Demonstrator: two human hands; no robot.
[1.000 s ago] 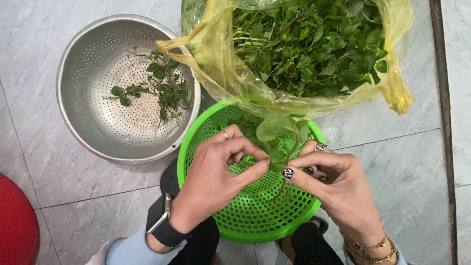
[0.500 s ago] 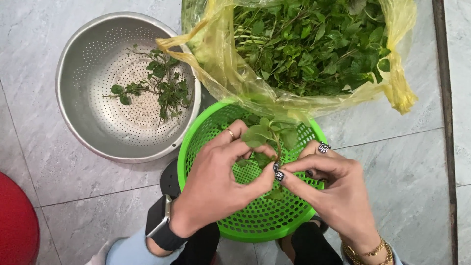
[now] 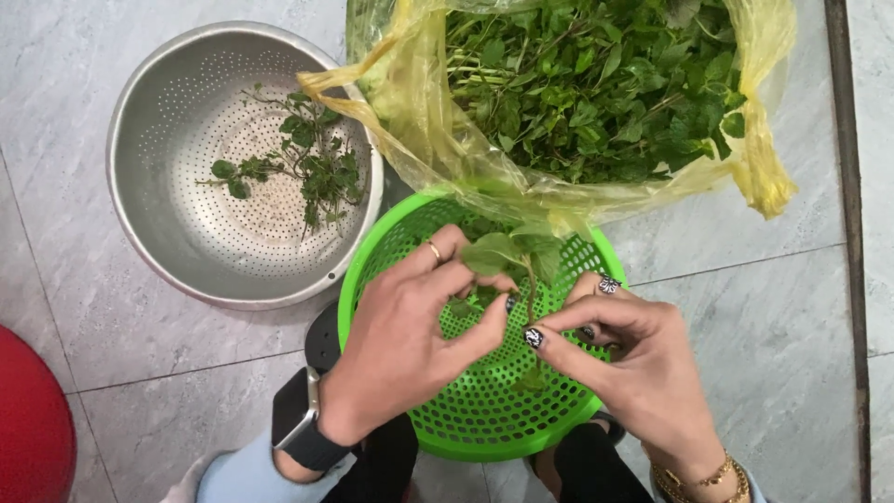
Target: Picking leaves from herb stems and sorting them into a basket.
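Observation:
A leafy green sprig is held over a round green plastic basket. My left hand, with a ring and a dark wrist watch, pinches the sprig's leaves. My right hand, with patterned nails, a ring and gold bracelets, pinches the sprig's stem just beside the left fingertips. Both hands hover above the basket's middle. A few green bits lie in the basket under the fingers.
A yellow plastic bag full of green leafy herbs lies behind the basket. A perforated steel bowl at the left holds a few picked sprigs. A red round object sits at the lower left on the grey tiled floor.
Both hands have shifted slightly toward the basket's middle and closer together. The sprig between the fingers has turned, and its leaves now stand above the left fingertips.

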